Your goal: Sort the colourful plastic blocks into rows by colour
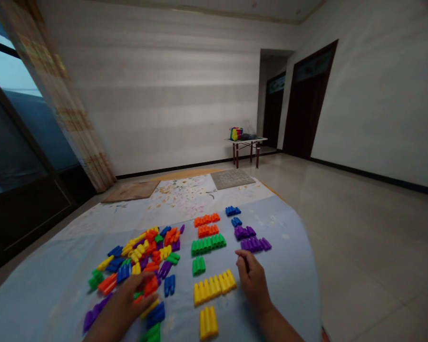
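Observation:
A loose heap of small plastic pegs in several colours lies on a light blue sheet. To its right the pegs lie in sorted rows: orange, green, yellow, blue and purple. My left hand rests on the near edge of the heap, its fingers curled over orange and yellow pegs. Just below the purple row, my right hand has its fingers pinched together with a small dark piece between them.
The sheet covers a patterned mat on a tiled floor. A grey doormat and a brown mat lie beyond. At the back stands a small table holding toys, with dark doors to its right. A curtain and window fill the left.

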`<state>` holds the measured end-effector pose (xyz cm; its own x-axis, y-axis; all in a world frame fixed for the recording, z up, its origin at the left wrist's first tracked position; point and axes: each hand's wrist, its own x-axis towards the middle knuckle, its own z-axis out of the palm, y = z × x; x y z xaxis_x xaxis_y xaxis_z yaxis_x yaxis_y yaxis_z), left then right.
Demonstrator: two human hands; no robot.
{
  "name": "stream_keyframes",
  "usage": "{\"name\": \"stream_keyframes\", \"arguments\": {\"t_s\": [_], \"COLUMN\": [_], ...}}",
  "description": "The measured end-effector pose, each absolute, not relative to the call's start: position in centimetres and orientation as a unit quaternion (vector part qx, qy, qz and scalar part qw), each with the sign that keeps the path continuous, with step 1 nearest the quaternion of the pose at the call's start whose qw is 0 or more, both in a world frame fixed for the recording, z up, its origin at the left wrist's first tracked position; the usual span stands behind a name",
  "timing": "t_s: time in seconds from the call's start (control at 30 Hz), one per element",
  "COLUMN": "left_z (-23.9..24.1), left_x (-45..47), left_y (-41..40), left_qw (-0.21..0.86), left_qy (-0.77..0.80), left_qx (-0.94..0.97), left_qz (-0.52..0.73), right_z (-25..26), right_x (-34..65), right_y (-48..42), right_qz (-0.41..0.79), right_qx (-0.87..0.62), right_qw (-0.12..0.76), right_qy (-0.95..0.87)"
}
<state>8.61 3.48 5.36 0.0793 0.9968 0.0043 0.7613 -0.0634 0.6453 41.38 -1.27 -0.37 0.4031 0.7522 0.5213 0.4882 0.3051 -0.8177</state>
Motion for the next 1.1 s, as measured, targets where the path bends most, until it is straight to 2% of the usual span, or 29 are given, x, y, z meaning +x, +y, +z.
{"name": "stream_keyframes", "arguments": {"t_s": [0.2, 0.5, 0.73, 1.1], "left_z": [9.5, 5.2, 2.7, 2.5], "left_x": [16.6, 22.8, 24.5, 25.2], "left_y": [10.9, 21.6, 23.9, 24.6], "left_qw": [0.234, 0.149, 0.126, 0.142], "left_qy": [0.589, 0.538, 0.538, 0.555], "left_qx": [0.726, 0.804, 0.821, 0.81], "left_qz": [0.266, 0.206, 0.145, 0.126], "right_z": [-2.1, -2.0, -2.4, -2.5], "right_x": [41.3, 41.3, 41.5, 41.5], "right_y": [-0.6, -0.1, 0.3, 0.3], "right_qz": [0.105, 0.091, 0.071, 0.084], "right_qx": [-0.585, -0.585, -0.571, -0.578], "right_qw": [0.592, 0.582, 0.579, 0.575], "right_qy": [-0.544, -0.557, -0.577, -0.573]}}
